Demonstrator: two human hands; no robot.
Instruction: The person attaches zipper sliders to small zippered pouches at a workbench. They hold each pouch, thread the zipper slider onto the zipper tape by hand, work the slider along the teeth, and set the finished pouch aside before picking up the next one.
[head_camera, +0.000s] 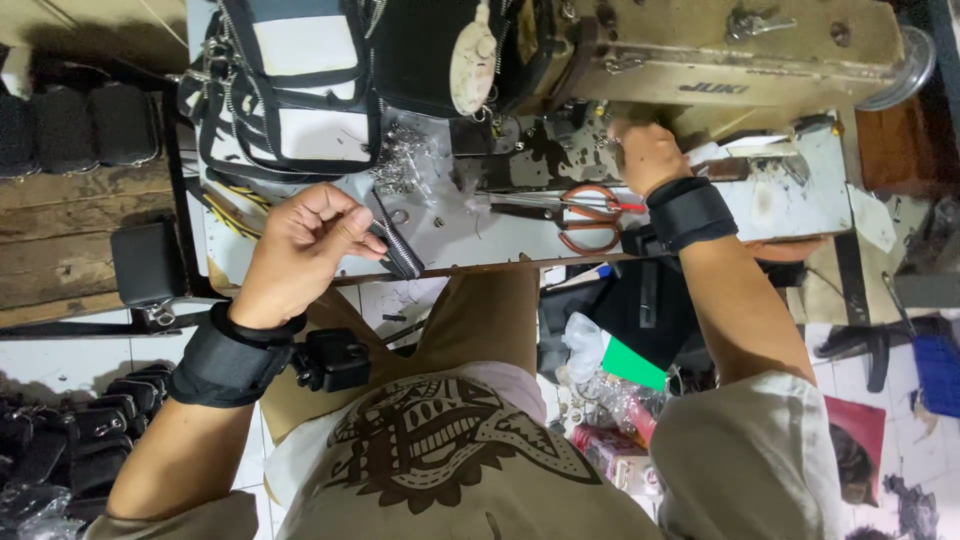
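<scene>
Two hands are working at your bench (800, 205): your left hand (305, 240) is pinching a black zipper strip (395, 245) at the near edge, your right hand (648, 152) is resting clenched by the beige sewing machine (720, 55). Orange-handled scissors (585, 215) are lying between them. Black pouches (70, 440) are piling on the tiled floor.

Each forearm carries a wide black wrist strap (228, 362), one per wrist (690, 212). The torso is covered by a beige short-sleeved shirt (470, 480) bearing a dark brown ornamental print on the chest. Tan trousers (480, 320) cover the legs.
</scene>
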